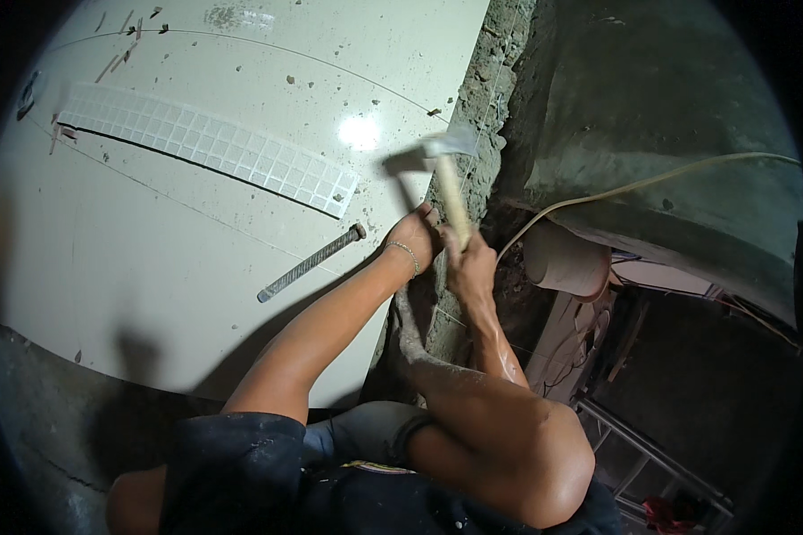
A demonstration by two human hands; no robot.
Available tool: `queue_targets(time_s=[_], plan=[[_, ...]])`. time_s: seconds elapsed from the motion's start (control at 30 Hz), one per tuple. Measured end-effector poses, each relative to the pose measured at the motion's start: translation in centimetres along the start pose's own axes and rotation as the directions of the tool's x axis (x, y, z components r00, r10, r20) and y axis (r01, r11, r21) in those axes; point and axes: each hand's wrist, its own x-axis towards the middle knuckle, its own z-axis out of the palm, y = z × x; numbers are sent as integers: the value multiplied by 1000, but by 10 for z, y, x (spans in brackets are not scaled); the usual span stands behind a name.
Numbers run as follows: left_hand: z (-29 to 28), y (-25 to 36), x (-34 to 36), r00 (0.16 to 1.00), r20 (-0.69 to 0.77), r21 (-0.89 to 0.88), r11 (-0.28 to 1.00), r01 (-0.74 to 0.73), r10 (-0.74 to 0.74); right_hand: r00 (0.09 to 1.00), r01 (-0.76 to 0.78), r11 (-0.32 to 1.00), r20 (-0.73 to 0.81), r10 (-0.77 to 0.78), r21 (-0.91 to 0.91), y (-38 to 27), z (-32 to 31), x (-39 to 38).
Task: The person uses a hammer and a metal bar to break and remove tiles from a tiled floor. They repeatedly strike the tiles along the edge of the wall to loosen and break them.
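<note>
My right hand (470, 267) is wrapped round the pale wooden handle of a hammer (455, 203). Its metal head, smeared by motion, is raised over the edge of the tiled surface. Just left of it, my left hand (415, 235) is closed at the border between the white tiles (241, 267) and a rough mortar strip (486, 107). Whatever its fingers grip is hidden from view. A long threaded bolt (310, 264) lies on the tiles, left of that hand.
A white strip of small mosaic squares (214, 147) lies across the tiles, among scattered crumbs of debris. To the right, a pale cable (633, 185) crosses a grey cement surface (660, 98). A bucket (567, 259) and a metal ladder (642, 459) are lower right.
</note>
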Motion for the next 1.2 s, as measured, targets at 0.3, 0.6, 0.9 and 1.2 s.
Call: queue_targets(time_s=[0.3,0.6,0.9,1.2], plan=[[-25,-3,-12,1000,4,-85,996,12,-12,954,-300,927,69,292,223,68,31,15],[-16,-5,-14,982,-183,-121,991,-62,39,971,-237,969,26,236,72,45,-9,-23],[-41,-14,-10,867,-105,-930,356,88,-488,983,17,969,-180,28,246,40,-5,-60],[-99,-7,-33,818,-67,-781,-480,-399,-571,956,180,938,-277,-96,296,34,2,-64]])
